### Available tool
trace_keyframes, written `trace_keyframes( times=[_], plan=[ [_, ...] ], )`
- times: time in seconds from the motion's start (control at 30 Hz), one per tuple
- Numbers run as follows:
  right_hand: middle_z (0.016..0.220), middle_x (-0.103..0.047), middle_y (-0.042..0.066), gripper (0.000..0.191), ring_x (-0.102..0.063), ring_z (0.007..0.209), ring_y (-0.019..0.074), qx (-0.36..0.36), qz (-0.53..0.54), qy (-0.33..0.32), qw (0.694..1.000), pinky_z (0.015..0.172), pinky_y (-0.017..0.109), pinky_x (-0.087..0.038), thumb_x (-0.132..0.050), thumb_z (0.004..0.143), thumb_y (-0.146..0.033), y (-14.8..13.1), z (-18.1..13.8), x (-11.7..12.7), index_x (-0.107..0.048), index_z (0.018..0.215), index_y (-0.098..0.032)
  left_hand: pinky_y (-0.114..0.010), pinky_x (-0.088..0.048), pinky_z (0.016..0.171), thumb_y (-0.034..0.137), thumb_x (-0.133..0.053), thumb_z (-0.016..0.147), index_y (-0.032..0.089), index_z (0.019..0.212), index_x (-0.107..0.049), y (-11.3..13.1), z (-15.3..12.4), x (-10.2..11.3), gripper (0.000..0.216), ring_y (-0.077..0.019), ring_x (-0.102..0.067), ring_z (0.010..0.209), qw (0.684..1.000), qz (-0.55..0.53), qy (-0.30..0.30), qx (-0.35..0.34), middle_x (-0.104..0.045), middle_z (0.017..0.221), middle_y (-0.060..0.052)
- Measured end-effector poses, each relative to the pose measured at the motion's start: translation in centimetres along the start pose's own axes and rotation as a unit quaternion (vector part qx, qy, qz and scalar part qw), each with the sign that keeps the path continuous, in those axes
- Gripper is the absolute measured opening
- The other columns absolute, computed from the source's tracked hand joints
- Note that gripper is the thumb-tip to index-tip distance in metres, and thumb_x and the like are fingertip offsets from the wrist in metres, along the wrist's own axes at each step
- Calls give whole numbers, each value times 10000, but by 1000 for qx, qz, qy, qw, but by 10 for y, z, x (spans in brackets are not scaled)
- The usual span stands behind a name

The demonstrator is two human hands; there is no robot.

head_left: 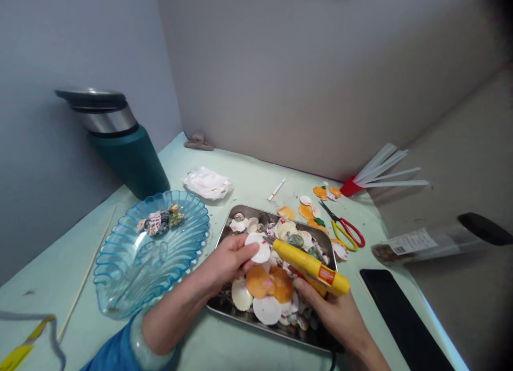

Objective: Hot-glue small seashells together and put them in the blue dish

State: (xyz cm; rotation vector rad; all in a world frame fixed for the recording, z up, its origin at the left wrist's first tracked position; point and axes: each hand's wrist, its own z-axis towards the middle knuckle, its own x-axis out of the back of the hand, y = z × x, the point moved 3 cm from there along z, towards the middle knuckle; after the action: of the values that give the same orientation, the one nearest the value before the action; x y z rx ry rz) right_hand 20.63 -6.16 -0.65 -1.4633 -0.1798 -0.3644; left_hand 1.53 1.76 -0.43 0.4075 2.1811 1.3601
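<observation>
My left hand [233, 259] pinches a white scallop shell [258, 248] between thumb and fingers. A yellow hot glue gun [310, 265] is gripped in my right hand [326, 304], its nozzle pointing left at the shell's right edge; whether the tip touches it I cannot tell. Beneath both hands lies a metal tray [236, 312] heaped with shells. Orange scallop shells [260, 281] and white ones lie on the heap's near side, while smaller, greenish shells [295, 240] show farther back. My right palm hides part of the tray's right side.
To the left, a blue clear dish [106, 277] holds a small shell cluster [157, 222]; a teal bottle [130, 157] stands behind. Scissors [345, 227] and loose shells lie right of the tray. Glue sticks [382, 165] fill a red cup [350, 187]. A black slab [395, 307] lies front right.
</observation>
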Motion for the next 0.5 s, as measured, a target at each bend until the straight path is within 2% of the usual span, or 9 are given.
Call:
trace_keyframes(
  times=[0.23,0.5],
  plan=[
    [878,-786,48,155,-748,744,221,-1,-5,-8,1000,652,273,-630,-686,794,-278,0,1,-1,-748,916,-206,-232,-76,420,554,-636,720,181,662,-449,0,0,-1,422,-23,-178,382,1000,8,5,0,-355,461,102],
    [888,-786,48,153,-751,765,224,4,-6,6,1000,665,280,-632,-689,791,-272,1,0,1,-749,921,-215,-241,-94,441,556,-627,719,181,659,-455,-1,2,-5,417,-36,-186,411,1000,15,-23,-10,-338,469,98]
  ],
)
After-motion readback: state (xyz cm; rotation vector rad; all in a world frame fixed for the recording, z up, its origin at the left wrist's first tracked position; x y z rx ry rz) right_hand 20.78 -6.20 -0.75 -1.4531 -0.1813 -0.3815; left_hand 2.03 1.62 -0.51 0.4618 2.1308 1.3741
